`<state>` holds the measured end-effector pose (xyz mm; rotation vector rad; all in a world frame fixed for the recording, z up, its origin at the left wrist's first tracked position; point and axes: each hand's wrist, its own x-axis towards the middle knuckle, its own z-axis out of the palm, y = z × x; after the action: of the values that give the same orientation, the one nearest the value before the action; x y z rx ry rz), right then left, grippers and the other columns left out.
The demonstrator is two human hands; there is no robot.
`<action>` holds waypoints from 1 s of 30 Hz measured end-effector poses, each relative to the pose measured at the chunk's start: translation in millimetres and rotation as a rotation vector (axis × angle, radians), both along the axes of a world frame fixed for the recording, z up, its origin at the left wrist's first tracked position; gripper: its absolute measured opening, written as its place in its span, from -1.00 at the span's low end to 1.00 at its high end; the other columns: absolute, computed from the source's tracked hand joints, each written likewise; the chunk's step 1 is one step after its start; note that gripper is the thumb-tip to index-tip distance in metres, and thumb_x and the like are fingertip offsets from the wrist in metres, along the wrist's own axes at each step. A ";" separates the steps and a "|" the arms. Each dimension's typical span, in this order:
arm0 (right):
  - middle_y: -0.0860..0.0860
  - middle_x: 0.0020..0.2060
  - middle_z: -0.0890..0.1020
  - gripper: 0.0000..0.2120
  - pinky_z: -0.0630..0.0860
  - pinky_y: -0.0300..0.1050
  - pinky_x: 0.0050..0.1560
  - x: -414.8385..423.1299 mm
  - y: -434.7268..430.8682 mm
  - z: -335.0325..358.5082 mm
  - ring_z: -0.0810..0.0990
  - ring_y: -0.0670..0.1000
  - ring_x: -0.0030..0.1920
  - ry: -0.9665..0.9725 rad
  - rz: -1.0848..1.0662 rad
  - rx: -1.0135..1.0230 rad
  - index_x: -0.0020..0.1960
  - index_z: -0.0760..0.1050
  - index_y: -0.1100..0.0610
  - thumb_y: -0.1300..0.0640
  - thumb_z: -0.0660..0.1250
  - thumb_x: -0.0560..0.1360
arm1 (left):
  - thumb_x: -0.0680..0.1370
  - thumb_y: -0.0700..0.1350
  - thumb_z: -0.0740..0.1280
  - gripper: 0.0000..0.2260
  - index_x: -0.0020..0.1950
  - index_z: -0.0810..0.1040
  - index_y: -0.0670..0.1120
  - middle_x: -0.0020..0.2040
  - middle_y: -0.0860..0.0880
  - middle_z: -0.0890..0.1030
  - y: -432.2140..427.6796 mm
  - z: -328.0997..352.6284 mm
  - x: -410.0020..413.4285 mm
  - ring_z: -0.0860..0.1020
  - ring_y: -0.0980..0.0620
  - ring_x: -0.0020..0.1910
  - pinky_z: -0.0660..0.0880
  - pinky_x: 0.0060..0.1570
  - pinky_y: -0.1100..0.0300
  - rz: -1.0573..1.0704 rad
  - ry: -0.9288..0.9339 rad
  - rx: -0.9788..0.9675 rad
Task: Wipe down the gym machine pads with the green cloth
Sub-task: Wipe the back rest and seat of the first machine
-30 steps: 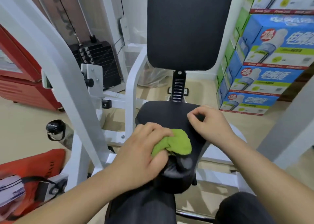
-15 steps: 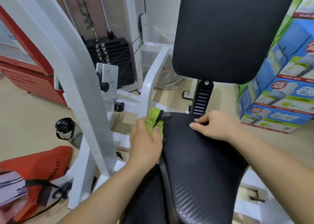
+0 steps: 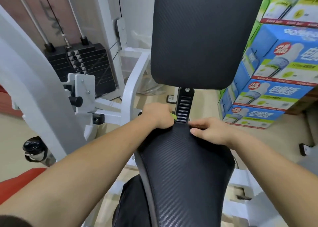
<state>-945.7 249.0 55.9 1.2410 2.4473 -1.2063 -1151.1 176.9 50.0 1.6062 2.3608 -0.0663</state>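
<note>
The black textured seat pad (image 3: 185, 168) runs from the lower middle up to the centre of the view. Above it stands the upright black back pad (image 3: 196, 35) on a slotted black post (image 3: 183, 108). My left hand (image 3: 157, 115) is closed around the green cloth (image 3: 173, 116) at the seat pad's far left corner, right beside the post. Only a small green tip of the cloth shows past my fingers. My right hand (image 3: 209, 131) rests flat on the far right part of the seat pad, fingers together, holding nothing.
The machine's white frame (image 3: 39, 92) slants across the left, with a black weight stack (image 3: 80, 63) behind it. Stacked blue and green boxes (image 3: 275, 78) stand at the right. A black-capped bottle (image 3: 33, 148) and a red bag (image 3: 19, 182) lie on the floor at the left.
My left hand carried the cloth from the seat pad's near end, along its left edge, to the far corner by the post. My right hand stayed on the pad's far right.
</note>
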 end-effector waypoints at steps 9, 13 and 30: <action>-0.06 0.07 0.67 -0.74 0.51 -0.08 0.26 71.0 -8.8 -34.4 0.61 -0.02 0.13 0.372 -0.588 0.120 0.25 0.65 0.10 0.19 0.25 0.65 | 0.57 -0.06 0.22 -0.70 0.29 0.51 0.10 0.20 -0.03 0.59 37.0 -13.7 91.9 0.50 -0.18 0.20 0.50 0.04 -0.01 -0.293 -0.074 0.220; -0.01 0.11 0.67 -0.77 0.56 0.17 0.30 108.9 -20.7 -42.1 0.63 0.10 0.19 0.419 -0.776 0.022 0.18 0.59 -0.03 0.15 0.22 0.64 | 0.57 -0.10 0.24 -0.70 0.28 0.51 0.13 0.22 -0.02 0.58 66.2 -1.2 149.5 0.54 -0.16 0.20 0.40 -0.09 0.07 -0.472 -0.035 0.074; 0.07 -0.11 0.69 -0.82 0.55 -0.01 -0.02 121.7 -85.0 -15.5 0.63 0.07 -0.06 0.426 -0.496 0.241 -0.11 0.66 0.06 0.06 0.33 0.59 | 0.52 0.03 0.22 -0.92 -0.14 0.47 0.09 -0.16 0.09 0.49 -181.9 73.9 216.8 0.32 -0.04 -0.08 0.33 -0.17 0.01 -0.963 0.304 0.153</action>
<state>-823.9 163.9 40.4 1.9211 2.7370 -1.4478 -934.3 -4.9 123.9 2.8158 1.5533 -0.3461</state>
